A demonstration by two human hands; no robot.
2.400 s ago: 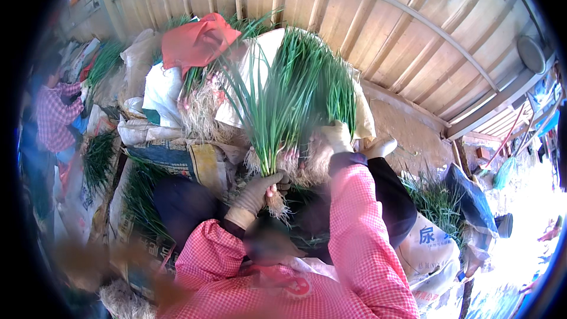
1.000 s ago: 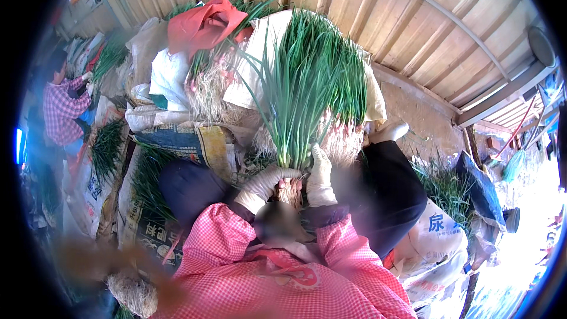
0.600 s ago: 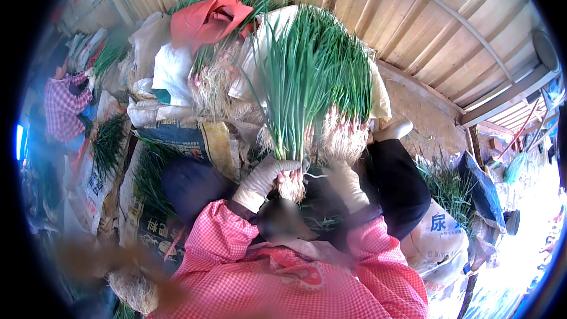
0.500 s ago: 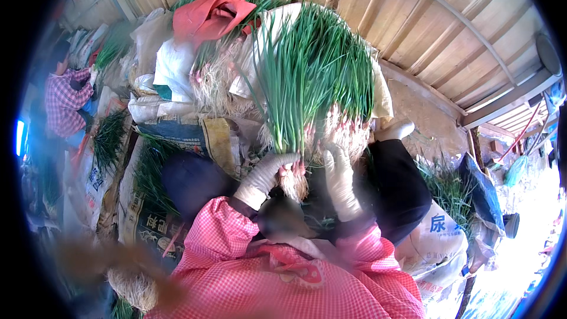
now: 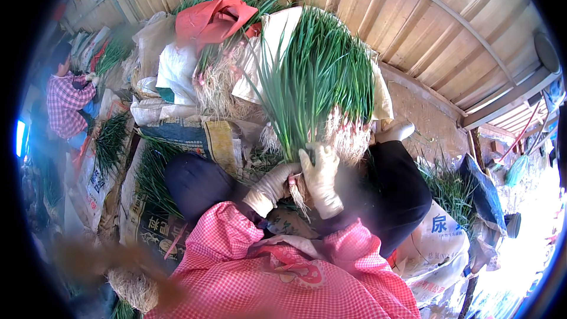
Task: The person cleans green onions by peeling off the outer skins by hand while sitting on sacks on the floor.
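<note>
1. Head view: the gloved left hand (image 5: pixel 273 184) clenched around the root end of a tall bunch of green scallions with pale stringy roots (image 5: pixel 312 91).
2. The gloved right hand (image 5: pixel 321 177) gripped the same bunch, just beside the left.
3. The bunch stood upright above the dark-trousered lap (image 5: pixel 390 192), before stacked woven sacks (image 5: pixel 177 77).

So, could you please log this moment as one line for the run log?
left hand: gloved, gripping roots | right hand: gloved, around stems | held: upright bundle of green scallions with white roots | behind: red cloth
</note>
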